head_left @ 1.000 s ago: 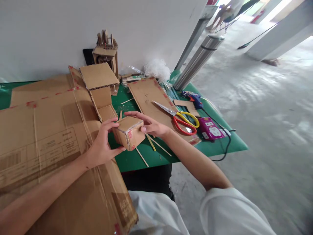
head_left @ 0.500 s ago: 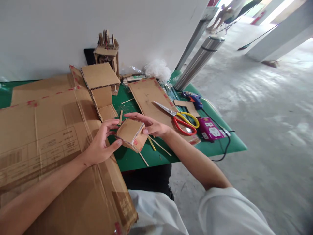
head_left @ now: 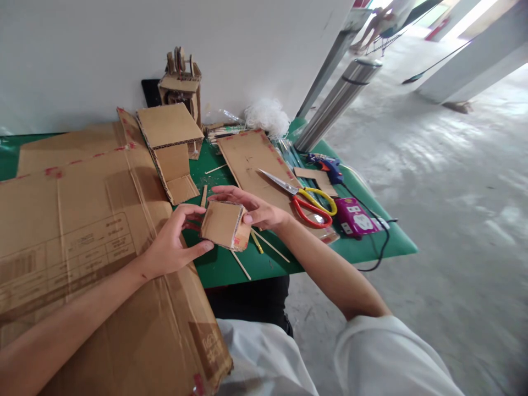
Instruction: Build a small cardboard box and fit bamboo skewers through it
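Between my two hands is a small cardboard box (head_left: 221, 223), held above the table's front edge with its flat square face turned up toward me. My left hand (head_left: 179, 234) grips its left side, thumb along the lower edge. My right hand (head_left: 256, 212) closes on the right side, with the thumb on the side wall and the fingers behind the box. Beneath it on the table lie thin wooden sticks (head_left: 240, 264) and a yellow pencil-like stick (head_left: 257, 242). A narrow cardboard strip (head_left: 204, 196) lies just beyond the box.
Large flattened cardboard (head_left: 94, 220) covers the green table's (head_left: 371, 242) left side. Scissors (head_left: 303, 195) rest on a cardboard sheet (head_left: 251, 159). A glue gun (head_left: 330, 168) and purple power socket (head_left: 355, 217) with a cable are on the right. Cardboard structures (head_left: 169, 126) stand behind, beside a metal post (head_left: 338, 104).
The small box has been turned slightly in both hands, and its top face now sits squarer to me. It has shifted a little to the right. Both hands keep their hold.
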Motion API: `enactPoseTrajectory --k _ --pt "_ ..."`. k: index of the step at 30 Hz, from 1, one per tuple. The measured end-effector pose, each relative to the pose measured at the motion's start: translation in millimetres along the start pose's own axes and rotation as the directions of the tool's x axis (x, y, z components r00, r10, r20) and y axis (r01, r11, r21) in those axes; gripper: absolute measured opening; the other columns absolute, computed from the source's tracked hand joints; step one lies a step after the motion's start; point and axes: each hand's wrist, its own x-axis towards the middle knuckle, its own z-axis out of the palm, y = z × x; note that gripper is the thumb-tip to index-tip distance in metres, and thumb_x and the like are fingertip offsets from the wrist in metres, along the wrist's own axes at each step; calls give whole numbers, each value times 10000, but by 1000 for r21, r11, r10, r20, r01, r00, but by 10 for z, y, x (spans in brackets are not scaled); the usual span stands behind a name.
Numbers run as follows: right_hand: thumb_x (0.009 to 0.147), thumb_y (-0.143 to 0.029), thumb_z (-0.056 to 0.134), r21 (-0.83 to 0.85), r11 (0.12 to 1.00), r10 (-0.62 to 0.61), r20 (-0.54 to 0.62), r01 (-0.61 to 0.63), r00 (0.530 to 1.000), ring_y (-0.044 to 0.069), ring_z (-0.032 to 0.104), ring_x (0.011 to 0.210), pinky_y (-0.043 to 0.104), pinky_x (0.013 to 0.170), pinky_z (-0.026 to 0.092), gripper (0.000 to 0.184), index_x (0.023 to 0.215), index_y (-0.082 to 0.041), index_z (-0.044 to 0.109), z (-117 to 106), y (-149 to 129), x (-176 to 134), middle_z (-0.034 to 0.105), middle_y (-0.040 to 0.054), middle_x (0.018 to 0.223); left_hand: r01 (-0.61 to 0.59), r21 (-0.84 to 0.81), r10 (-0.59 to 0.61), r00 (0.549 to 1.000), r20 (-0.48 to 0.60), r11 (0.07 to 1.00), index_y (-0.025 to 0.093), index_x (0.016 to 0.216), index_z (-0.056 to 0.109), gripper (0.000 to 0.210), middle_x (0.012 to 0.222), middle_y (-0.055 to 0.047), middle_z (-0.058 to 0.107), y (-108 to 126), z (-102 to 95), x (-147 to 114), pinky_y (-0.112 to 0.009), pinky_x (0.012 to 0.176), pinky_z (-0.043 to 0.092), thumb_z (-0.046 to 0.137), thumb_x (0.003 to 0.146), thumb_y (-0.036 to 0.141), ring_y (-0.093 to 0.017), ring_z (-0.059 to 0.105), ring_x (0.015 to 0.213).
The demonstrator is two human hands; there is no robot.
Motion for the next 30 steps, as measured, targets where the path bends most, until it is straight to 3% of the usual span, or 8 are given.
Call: enactPoseTrajectory --k 9,17,23,30 --pt "686 -420 855 17 1000 -14 15 14 1000 235 561 1251 372 1058 442 799 1405 -249 550 -34 32 -7 606 83 1357 -68 51 68 998 0 996 287 1362 456 670 1268 -94 549 4 5 9 -423 933 570 824 802 311 -233 606 1107" --pt "744 -457 823 18 1000 -12 106 10 994 231 571 1280 367 1061 445 767 1425 -247 539 -11 9 -1 619 102 1385 -120 194 109 992 65 974 356 1517 327 964 1502 -129 377 31 -13 11 -503 1038 539 882 729 393 -329 469 1352" --pt "735 -452 837 -27 1000 -5 127 9 992 248 553 1323 413 1132 386 787 1433 -244 540 -44 23 -10 600 111 1425 -90 353 48 991 124 931 347 1523 322 884 1492 -113 419 104 -10 9 -554 1158 447 824 798 407 -334 463 1387" --pt "734 -489 819 -109 993 -24 111 36 994 276 521 1338 431 1156 364 783 1428 -242 553 -34 -12 -18 555 103 1469 -171 470 133 985 113 866 331 1524 294 824 1499 -118 412 93 24 -32 -540 1174 446 763 847 304 -327 445 1412"
